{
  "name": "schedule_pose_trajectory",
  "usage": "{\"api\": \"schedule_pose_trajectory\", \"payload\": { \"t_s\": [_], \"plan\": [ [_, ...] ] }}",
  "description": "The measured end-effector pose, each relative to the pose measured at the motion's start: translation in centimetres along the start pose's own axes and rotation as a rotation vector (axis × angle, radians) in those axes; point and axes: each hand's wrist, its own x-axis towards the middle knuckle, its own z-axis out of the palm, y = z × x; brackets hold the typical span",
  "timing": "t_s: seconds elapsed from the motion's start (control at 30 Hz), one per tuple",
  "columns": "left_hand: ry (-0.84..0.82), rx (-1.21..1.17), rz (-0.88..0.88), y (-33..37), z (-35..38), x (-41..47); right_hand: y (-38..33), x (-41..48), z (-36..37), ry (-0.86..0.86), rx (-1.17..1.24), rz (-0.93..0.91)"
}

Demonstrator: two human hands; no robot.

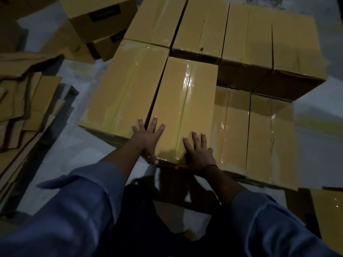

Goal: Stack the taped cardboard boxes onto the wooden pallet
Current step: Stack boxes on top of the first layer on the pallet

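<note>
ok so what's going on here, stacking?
A person in blue sleeves has the left hand and right hand flat, fingers spread, on the near end of a taped cardboard box. It sits in the upper layer, tight against a neighbouring box. To its right, the lower boxes are uncovered. The pallet itself is hidden. Flattened cardboard lies at left.

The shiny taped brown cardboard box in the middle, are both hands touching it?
Touching. The head view shows the left hand and right hand flat, fingers spread, on top of the taped brown cardboard box.
</note>
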Motion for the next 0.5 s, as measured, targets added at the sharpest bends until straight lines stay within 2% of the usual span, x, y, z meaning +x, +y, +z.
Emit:
{"api": "schedule_pose_trajectory", "payload": {
  "t_s": [0.23,0.5],
  "plan": [
    [0.016,0.026,-0.013,0.0,-0.6,-0.4,-0.6,0.6,0.3,0.004,0.053,0.016],
    [0.128,0.121,-0.029,-1.3,-0.9,-0.2,-1.2,1.9,-0.5,0.012,0.059,0.000]
  ]
}}
